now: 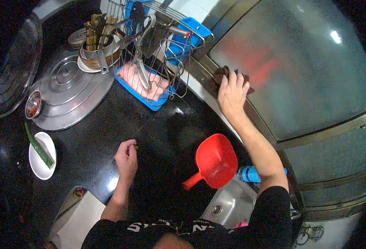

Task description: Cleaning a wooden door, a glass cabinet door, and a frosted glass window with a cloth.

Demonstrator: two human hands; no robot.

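My right hand (233, 93) grips a dark brown cloth (222, 74) and presses it against the lower edge of a frosted glass window pane (295, 81). Over the black countertop (164, 127) is my left hand (127, 157), its fingers curled; whether anything small is between them cannot be told. A red plastic dipper (218, 160) with a handle lies between my arms, by the corner of a steel sink (232, 202). Up the counter, a blue tray (153, 105) holds pale pink raw meat (144, 81), partly behind a wire rack (183, 62).
A large round metal lid (74, 109) lies at the left, bearing a small steel bowl (33, 104) and a pot (92, 56). Nearby, a white oval dish (43, 174) holds a green cucumber-like vegetable (39, 149). A blue bottle (249, 173) lies beside the sink.
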